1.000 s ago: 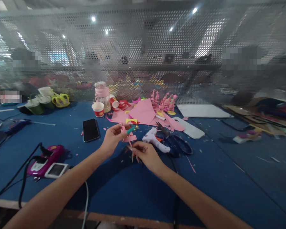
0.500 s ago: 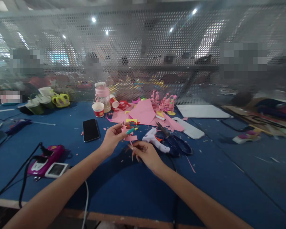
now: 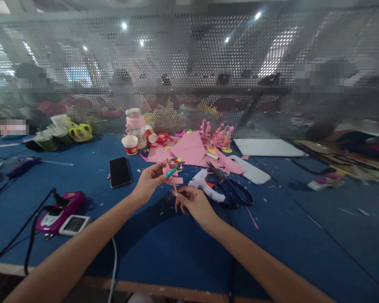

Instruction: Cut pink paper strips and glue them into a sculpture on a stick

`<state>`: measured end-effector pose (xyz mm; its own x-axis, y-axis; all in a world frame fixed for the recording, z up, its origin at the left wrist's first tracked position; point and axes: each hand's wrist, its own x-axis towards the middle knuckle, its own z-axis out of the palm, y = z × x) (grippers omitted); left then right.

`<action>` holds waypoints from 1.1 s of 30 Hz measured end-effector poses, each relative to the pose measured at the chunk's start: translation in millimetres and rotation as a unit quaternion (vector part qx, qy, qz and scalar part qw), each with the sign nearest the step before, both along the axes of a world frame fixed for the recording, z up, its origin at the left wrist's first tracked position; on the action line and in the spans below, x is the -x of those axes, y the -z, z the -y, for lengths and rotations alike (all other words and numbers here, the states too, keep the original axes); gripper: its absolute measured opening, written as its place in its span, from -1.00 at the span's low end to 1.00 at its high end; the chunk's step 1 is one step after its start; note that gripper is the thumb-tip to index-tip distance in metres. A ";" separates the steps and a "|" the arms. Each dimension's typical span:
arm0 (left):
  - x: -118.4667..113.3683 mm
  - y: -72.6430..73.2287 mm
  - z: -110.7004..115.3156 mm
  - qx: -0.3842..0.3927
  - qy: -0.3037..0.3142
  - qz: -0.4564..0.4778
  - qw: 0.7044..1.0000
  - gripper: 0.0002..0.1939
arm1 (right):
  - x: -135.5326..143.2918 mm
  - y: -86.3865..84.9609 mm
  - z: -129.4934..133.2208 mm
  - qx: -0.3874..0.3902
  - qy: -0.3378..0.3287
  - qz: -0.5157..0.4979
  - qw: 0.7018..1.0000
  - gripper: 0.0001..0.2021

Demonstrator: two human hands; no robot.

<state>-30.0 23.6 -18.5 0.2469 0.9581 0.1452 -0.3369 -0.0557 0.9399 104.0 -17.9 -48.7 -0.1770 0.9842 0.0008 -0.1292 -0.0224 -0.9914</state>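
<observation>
My left hand (image 3: 148, 182) pinches a small pink cut-out piece (image 3: 174, 180) with strip-like tabs, apparently paper or foam sheet. A long teal nail shows on the thumb. Below it, the fingers of my right hand (image 3: 196, 205) close on a thin pink strip (image 3: 174, 187) hanging from that piece. Whether the strip is joined to the piece I cannot tell. Just right of my right hand lies a white glue gun (image 3: 210, 190) with an orange trigger. Beside it rest dark-handled scissors (image 3: 238, 191), blades pointing away from me.
Pink sheets (image 3: 189, 147) and curly pink figures (image 3: 221, 134) lie at the back. A black phone (image 3: 120, 172), a paper cup (image 3: 130, 145) and a bottle (image 3: 135, 123) are to the left. A purple power strip (image 3: 63, 208) has trailing cables. A mesh partition (image 3: 183, 54) closes the far side.
My left hand has tilted the pink piece slightly, turning the teal thumbnail more toward me. The right hand stays almost in place on the strip.
</observation>
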 end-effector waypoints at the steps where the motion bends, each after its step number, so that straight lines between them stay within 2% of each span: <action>1: 0.7 -0.4 -0.9 0.010 0.010 0.011 1.000 -0.68 | -0.3 -0.4 0.2 -0.001 -0.002 -0.001 1.000 -0.67; 6: 4.2 1.7 -5.5 0.025 0.005 0.025 0.999 -0.72 | -1.8 -0.7 0.7 -0.010 -0.012 0.006 1.000 -0.71; 12: 4.3 4.3 -5.3 -0.008 -0.013 -0.003 1.000 -0.67 | -1.0 1.5 -0.7 -0.020 -0.004 0.016 1.000 -0.68; 15: 4.1 4.4 -6.3 -0.060 -0.046 -0.028 0.997 -0.60 | -1.2 1.0 -0.6 -0.026 0.008 0.018 0.999 -0.67; 19: 7.6 6.9 -9.8 -0.207 -0.169 -0.055 0.962 -0.41 | -2.2 0.0 -0.5 -0.041 0.019 0.030 0.999 -0.67; 21: 10.2 7.7 -10.4 -0.266 -0.219 -0.109 0.932 -0.43 | -2.2 0.4 -0.6 -0.041 0.028 0.031 0.998 -0.66; 23: 12.0 7.5 -9.6 -0.304 -0.249 -0.189 0.900 -0.54 | -1.7 1.1 -0.6 -0.042 0.034 0.031 0.998 -0.66; 25: 12.7 7.1 -8.1 -0.325 -0.260 -0.250 0.874 -0.64 | -1.3 1.7 -0.5 -0.050 0.031 0.038 0.998 -0.66; 27: 12.5 7.2 -6.8 -0.338 -0.263 -0.267 0.863 -0.68 | -1.2 1.9 -0.2 -0.060 0.020 0.047 0.997 -0.67; 33: 12.9 10.5 -8.4 -0.349 -0.257 -0.248 0.866 -0.67 | -1.9 2.6 0.3 -0.067 0.014 0.058 0.996 -0.69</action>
<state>-43.0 31.9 -29.0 0.0114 0.6821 0.7312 0.3374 -0.6910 0.6393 106.0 -18.2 -51.2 -0.1566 0.9810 0.1143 -0.0118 0.1139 -0.9934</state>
